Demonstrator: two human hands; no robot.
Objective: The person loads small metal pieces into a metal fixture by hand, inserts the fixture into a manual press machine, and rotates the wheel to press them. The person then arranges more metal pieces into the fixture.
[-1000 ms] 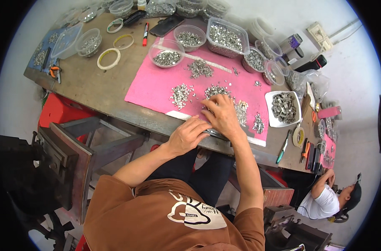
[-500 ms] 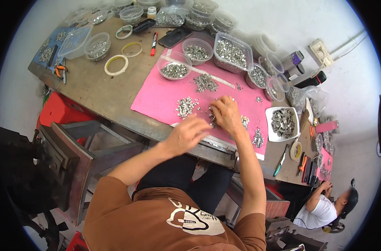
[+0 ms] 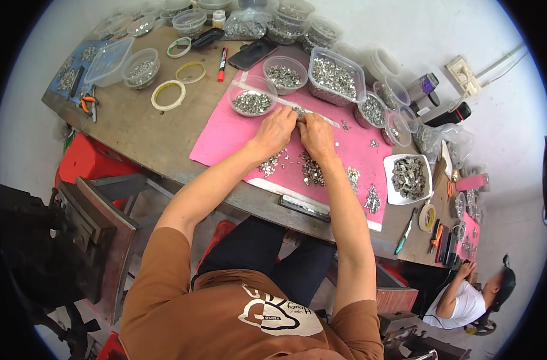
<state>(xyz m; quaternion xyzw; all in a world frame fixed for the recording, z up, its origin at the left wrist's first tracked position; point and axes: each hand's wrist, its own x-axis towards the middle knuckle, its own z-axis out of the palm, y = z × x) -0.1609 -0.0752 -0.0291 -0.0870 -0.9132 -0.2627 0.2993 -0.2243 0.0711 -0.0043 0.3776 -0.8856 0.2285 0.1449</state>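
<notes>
My left hand [image 3: 276, 128] and my right hand [image 3: 316, 135] meet fingertip to fingertip over a heap of small silvery metal pieces [image 3: 298, 111] on the pink mat [image 3: 216, 139]. Both have their fingers bent and pressed together; anything pinched in them is too small or covered. Much of that heap is hidden behind the hands. Nearer me, partly under my forearms, lie a pale pile of metal pieces [image 3: 270, 165] and a darker pile [image 3: 312, 170]. A clear round bowl of the same sort of pieces [image 3: 252, 102] stands just beyond my left hand.
More tubs, including a rectangular one [image 3: 333, 77], line the back. A white dish of metal pieces [image 3: 408, 179] stands right, near a tape roll [image 3: 426, 218]. Tape rings [image 3: 168, 95] and a red marker [image 3: 223, 65] lie left. Another person [image 3: 462, 300] sits far right.
Both hands have moved away from me, from the near piles to the far heap, and have come together there. My left hand has gone from loosely extended to bent fingers.
</notes>
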